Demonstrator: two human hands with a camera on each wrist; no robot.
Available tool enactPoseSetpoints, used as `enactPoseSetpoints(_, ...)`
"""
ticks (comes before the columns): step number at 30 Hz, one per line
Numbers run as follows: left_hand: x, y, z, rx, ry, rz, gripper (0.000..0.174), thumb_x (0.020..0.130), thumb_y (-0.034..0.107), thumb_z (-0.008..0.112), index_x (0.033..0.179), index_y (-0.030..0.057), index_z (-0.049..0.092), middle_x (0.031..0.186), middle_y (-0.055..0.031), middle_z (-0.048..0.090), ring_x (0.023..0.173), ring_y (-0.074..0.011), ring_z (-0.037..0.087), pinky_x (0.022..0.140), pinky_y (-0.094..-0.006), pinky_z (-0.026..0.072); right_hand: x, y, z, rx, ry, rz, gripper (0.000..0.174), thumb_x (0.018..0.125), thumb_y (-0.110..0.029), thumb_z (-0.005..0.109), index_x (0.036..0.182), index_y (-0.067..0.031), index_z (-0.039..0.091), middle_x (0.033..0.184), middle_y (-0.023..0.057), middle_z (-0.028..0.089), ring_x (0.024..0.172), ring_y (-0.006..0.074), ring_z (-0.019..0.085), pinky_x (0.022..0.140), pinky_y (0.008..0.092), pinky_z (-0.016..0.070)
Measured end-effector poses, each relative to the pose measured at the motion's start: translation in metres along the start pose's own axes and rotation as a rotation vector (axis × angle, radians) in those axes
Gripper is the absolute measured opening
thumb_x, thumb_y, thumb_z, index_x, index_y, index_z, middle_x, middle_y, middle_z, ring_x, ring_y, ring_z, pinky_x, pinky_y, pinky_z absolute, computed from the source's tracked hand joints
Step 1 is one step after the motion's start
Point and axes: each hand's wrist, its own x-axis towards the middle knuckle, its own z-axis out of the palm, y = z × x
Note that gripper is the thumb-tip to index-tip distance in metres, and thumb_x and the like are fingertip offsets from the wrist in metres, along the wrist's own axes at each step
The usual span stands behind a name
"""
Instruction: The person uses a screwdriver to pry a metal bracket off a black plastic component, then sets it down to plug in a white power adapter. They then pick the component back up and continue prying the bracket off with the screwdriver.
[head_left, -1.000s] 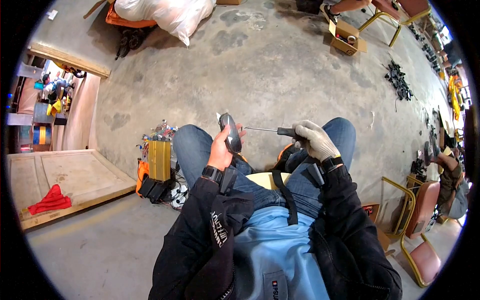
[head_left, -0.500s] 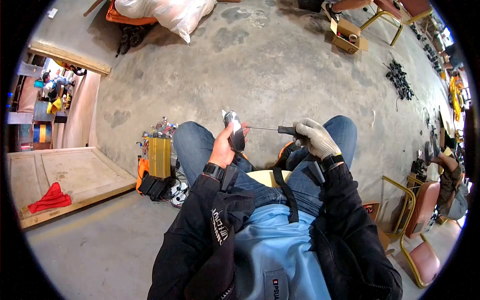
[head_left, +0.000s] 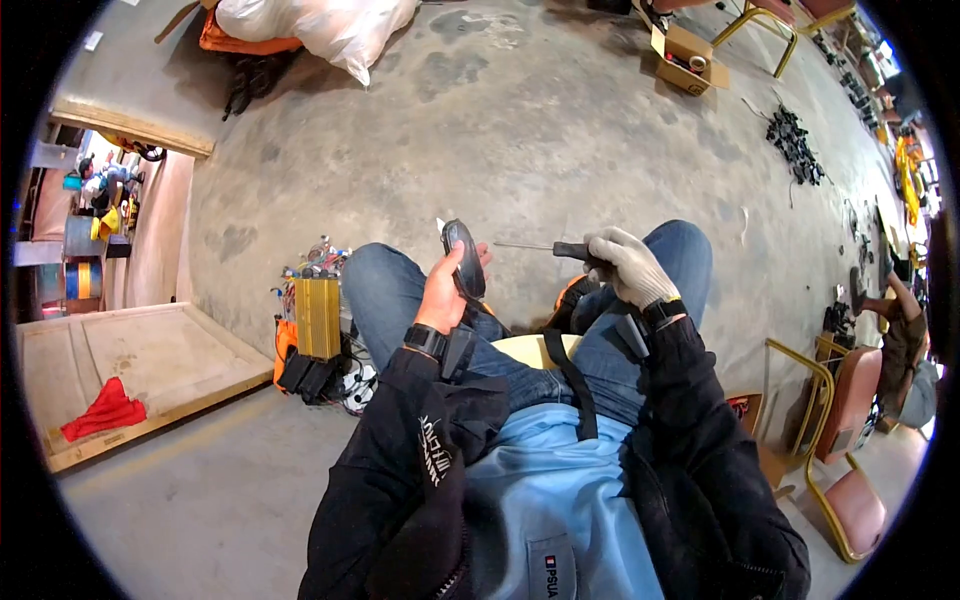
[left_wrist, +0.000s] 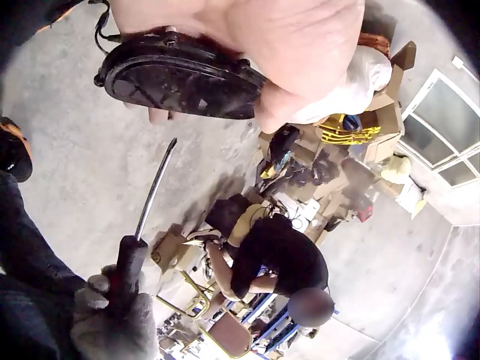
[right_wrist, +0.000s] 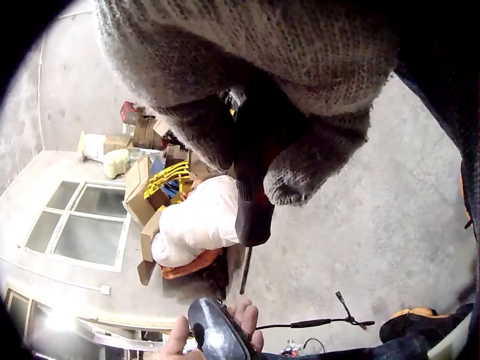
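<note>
My bare left hand [head_left: 438, 298] grips a long oval black casing [head_left: 466, 264] above the left knee. Its glossy dark cover and raised rim show in the left wrist view, where the casing [left_wrist: 176, 82] lies against the palm. A thin black cable with a plug [right_wrist: 319, 322] trails from it. The right hand [head_left: 630, 270], in a grey knitted glove, holds a screwdriver [head_left: 572, 250] by its black handle. The bare metal shaft [left_wrist: 156, 191] points toward the casing, its tip a short gap away from it.
Beside the left knee stands a gold finned metal box [head_left: 318, 318] among wires. A wooden panel [head_left: 200, 345] bears a red cloth [head_left: 106, 408]. Farther off are an open carton [head_left: 688, 65], black parts [head_left: 792, 145] on the floor and pink chairs [head_left: 850, 405]. Another person [left_wrist: 277, 259] sits bent over.
The left hand has turned the casing, so its bright glare from half a second ago is gone. The screwdriver's tip has risen slightly and drawn off from the left fingers.
</note>
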Motion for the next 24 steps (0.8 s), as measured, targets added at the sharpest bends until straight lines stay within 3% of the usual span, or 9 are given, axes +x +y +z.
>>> enactPoseSetpoints(6, -0.004, 0.005, 0.007, 0.022, -0.054, 0.045, 0.056, 0.102, 0.045, 0.046, 0.14, 0.0043, 0.041, 0.138, -0.0211, 0.052, 0.127, -0.0328, 0.052, 0.097, -0.0442, 0.048, 0.001, 0.004, -0.002, 0.025, 0.014, -0.033, 0.03, 0.091, -0.022, 0.059, 0.105, 0.0043, 0.061, 0.08, 0.0082, 0.062, 0.062, 0.0111, 0.054, 0.057, 0.0245, 0.043)
enactPoseSetpoints(8, -0.008, 0.01, 0.01, -0.08, -0.068, 0.041, 0.06, 0.102, 0.052, 0.039, 0.139, 0.0045, 0.043, 0.139, -0.0226, 0.051, 0.126, -0.0354, 0.053, 0.097, -0.046, 0.0478, 0.004, 0.007, -0.005, 0.046, 0.01, -0.049, 0.028, 0.092, -0.021, 0.058, 0.105, 0.0033, 0.061, 0.079, 0.0079, 0.062, 0.062, 0.0114, 0.054, 0.057, 0.0245, 0.0438)
enactPoseSetpoints(10, -0.008, 0.01, 0.008, -0.086, -0.054, 0.042, 0.057, 0.103, 0.049, 0.035, 0.138, 0.004, 0.044, 0.138, -0.0248, 0.051, 0.124, -0.0379, 0.054, 0.097, -0.0472, 0.0483, 0.004, 0.005, -0.004, 0.057, 0.016, -0.051, 0.027, 0.092, -0.021, 0.058, 0.106, 0.0027, 0.061, 0.08, 0.0081, 0.062, 0.063, 0.0115, 0.055, 0.057, 0.0243, 0.0443)
enactPoseSetpoints(12, -0.002, 0.008, -0.002, -0.125, -0.088, 0.039, 0.051, 0.101, 0.037, 0.037, 0.131, -0.0019, 0.052, 0.126, -0.0217, 0.062, 0.113, -0.0329, 0.061, 0.095, -0.0432, 0.0476, 0.006, 0.006, -0.004, 0.082, 0.018, -0.061, 0.027, 0.092, -0.02, 0.058, 0.106, 0.0027, 0.061, 0.081, 0.0081, 0.062, 0.063, 0.0114, 0.055, 0.057, 0.024, 0.0442)
enactPoseSetpoints(13, 0.002, 0.006, -0.007, -0.133, -0.096, 0.04, 0.054, 0.097, 0.032, 0.036, 0.134, -0.0066, 0.046, 0.132, -0.0267, 0.055, 0.12, -0.037, 0.056, 0.096, -0.0474, 0.0492, 0.007, 0.007, -0.003, 0.108, 0.018, -0.07, 0.028, 0.092, -0.02, 0.058, 0.107, 0.0026, 0.061, 0.081, 0.0081, 0.062, 0.063, 0.0112, 0.055, 0.056, 0.0236, 0.0441)
enactPoseSetpoints(16, 0.006, 0.003, -0.015, -0.169, -0.095, 0.008, 0.054, 0.098, 0.031, 0.036, 0.132, -0.01, 0.047, 0.13, -0.0258, 0.057, 0.118, -0.0348, 0.058, 0.096, -0.0462, 0.0496, 0.001, -0.001, 0.001, 0.158, 0.036, -0.067, 0.028, 0.091, -0.019, 0.06, 0.11, 0.0027, 0.061, 0.082, 0.0077, 0.062, 0.064, 0.0108, 0.055, 0.057, 0.0229, 0.0443)
enactPoseSetpoints(22, 0.01, -0.004, -0.017, -0.098, -0.048, -0.031, 0.04, 0.101, 0.024, 0.043, 0.126, -0.0068, 0.052, 0.122, -0.0203, 0.062, 0.11, -0.0288, 0.062, 0.094, -0.0422, 0.051, -0.004, -0.008, 0.002, 0.074, -0.031, -0.102, 0.031, 0.091, -0.016, 0.062, 0.115, 0.0036, 0.06, 0.085, 0.0076, 0.062, 0.069, 0.0106, 0.059, 0.058, 0.0216, 0.0452)
enactPoseSetpoints(24, 0.011, -0.003, -0.018, -0.011, -0.133, 0.016, 0.034, 0.102, 0.022, 0.046, 0.124, -0.0021, 0.055, 0.118, -0.017, 0.065, 0.105, -0.0259, 0.064, 0.09, -0.0391, 0.0523, -0.007, -0.01, 0.007, 0.115, -0.039, -0.119, 0.034, 0.092, -0.018, 0.063, 0.117, 0.0038, 0.059, 0.086, 0.0078, 0.062, 0.07, 0.0105, 0.059, 0.058, 0.0212, 0.045)
